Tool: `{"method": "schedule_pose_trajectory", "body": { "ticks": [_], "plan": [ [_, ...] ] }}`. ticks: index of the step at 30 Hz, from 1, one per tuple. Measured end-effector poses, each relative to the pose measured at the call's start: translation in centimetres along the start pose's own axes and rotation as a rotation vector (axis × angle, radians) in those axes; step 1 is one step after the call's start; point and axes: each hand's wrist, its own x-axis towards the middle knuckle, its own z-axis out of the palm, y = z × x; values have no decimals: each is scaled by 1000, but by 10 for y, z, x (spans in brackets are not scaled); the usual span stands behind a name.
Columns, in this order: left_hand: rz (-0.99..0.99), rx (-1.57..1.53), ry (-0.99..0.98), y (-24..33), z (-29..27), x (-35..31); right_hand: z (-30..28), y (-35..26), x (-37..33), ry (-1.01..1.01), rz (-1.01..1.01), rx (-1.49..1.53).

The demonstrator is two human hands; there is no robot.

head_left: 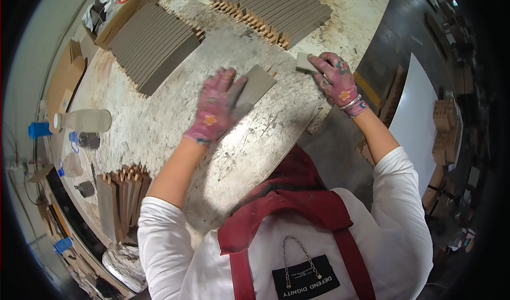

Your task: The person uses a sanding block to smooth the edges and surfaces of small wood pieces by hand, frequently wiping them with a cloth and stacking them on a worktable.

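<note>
A grey flat board (256, 86) with short wooden pegs at its far end lies on the worn white table. My left hand (213, 108), in a pink flowered glove, rests over the board's left side, fingers stretched out and thumb apart; it is slightly blurred. My right hand (338, 79), gloved alike, is closed on a small pale grey block (305, 63) between thumb and fingers. The block is just off the board's far right end, near the table's right edge. What lies under my left palm is hidden.
Grey boards with wooden pegs stand in stacks at the back left (154, 45) and the back middle (281, 7). More pegged boards (122, 199) stand at the near left. A clear bottle (85, 120), small dark containers and an open cardboard box (69, 71) line the left side.
</note>
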Motion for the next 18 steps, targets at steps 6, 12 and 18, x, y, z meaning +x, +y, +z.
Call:
{"method": "schedule_pose_trajectory", "body": {
  "ticks": [6, 12, 18],
  "plan": [
    [-115, -3, 57, 73, 30, -31, 5, -77, 38, -265, -160, 355],
    [-306, -236, 49, 82, 37, -39, 46, -181, 53, -708, -477, 154],
    [-320, -282, -231, 70, 44, -38, 82, -172, 97, -623, -746, 125]
  ]
}}
